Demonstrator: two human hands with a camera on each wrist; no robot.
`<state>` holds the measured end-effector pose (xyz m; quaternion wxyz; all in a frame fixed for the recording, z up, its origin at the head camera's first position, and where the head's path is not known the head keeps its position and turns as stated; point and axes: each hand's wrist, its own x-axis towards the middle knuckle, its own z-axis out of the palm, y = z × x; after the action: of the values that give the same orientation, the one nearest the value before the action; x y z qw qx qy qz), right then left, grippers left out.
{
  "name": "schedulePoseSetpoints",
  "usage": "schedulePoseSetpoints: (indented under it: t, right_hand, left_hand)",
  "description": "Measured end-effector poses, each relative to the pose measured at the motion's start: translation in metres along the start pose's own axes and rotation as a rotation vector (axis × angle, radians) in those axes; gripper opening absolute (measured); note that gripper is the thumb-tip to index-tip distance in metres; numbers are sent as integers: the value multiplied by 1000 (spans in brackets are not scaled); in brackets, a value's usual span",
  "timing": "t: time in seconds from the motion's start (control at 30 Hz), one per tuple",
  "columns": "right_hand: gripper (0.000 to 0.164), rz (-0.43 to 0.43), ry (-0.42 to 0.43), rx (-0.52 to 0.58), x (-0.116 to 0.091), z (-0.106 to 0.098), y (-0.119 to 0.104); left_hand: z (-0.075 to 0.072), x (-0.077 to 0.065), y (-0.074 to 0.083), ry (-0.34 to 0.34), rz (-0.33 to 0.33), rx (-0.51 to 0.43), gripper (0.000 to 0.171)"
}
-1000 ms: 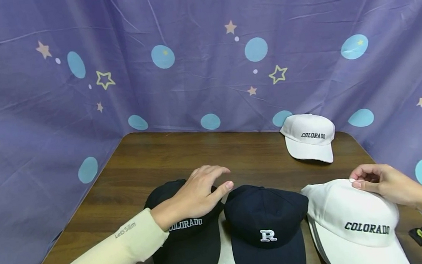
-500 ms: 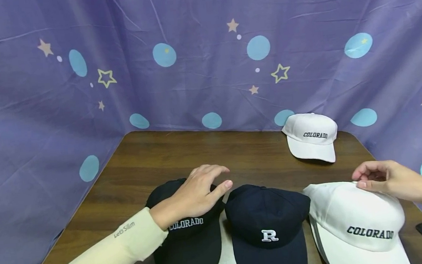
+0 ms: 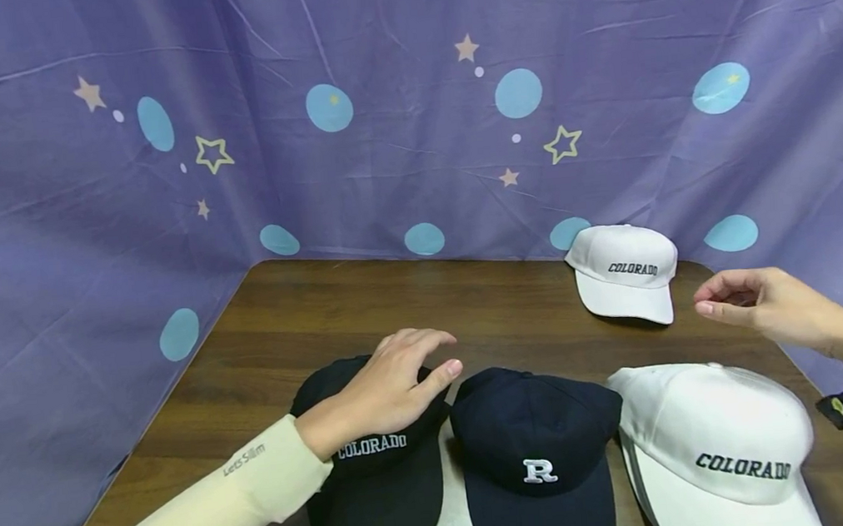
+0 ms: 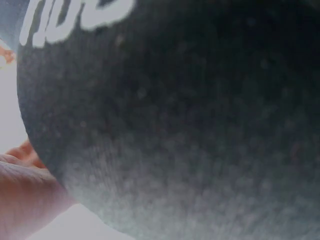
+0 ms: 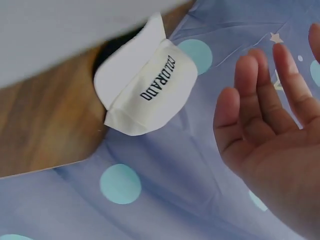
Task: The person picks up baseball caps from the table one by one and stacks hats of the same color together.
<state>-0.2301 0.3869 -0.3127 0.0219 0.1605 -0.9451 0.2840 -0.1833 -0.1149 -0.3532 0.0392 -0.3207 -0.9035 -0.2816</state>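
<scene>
My left hand [image 3: 390, 383] lies over the crown of a black cap [image 3: 382, 500] lettered COLORADO, its fingers relaxed and slightly spread. In the left wrist view that black cap [image 4: 165, 125] fills most of the picture. A navy cap [image 3: 534, 429] with a white R sits beside it. To the right is a large white COLORADO cap [image 3: 714, 429]. Above and behind this cap my right hand [image 3: 779, 307] is raised, holding nothing. The right wrist view shows the loosely bent fingers [image 5: 290, 85] apart from any cap.
A smaller-looking white COLORADO cap [image 3: 621, 270] sits at the back right of the brown wooden table [image 3: 365, 301]. Behind the table hangs a purple curtain [image 3: 399, 173] with stars and blue dots. A pale surface [image 3: 452, 503] shows between the black and navy caps.
My right hand has let go of the button on top of the near white cap and lifted up and away from it. The left hand has stayed in place.
</scene>
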Motion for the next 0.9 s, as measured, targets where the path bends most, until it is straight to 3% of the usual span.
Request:
schedulePoseSetpoints:
  t: [0.17, 0.43, 0.9]
  right_hand:
    - [20, -11, 18, -59, 26, -6, -11]
    - [51, 47, -38, -159, 62, -13, -20]
    - [84, 93, -223, -277, 109, 5, -8]
  left_hand:
    - [-1, -4, 1, -2, -4, 0, 49]
    - [-3, -7, 3, 3, -6, -1, 48]
    - [-1, -11, 2, 13, -2, -3, 49]
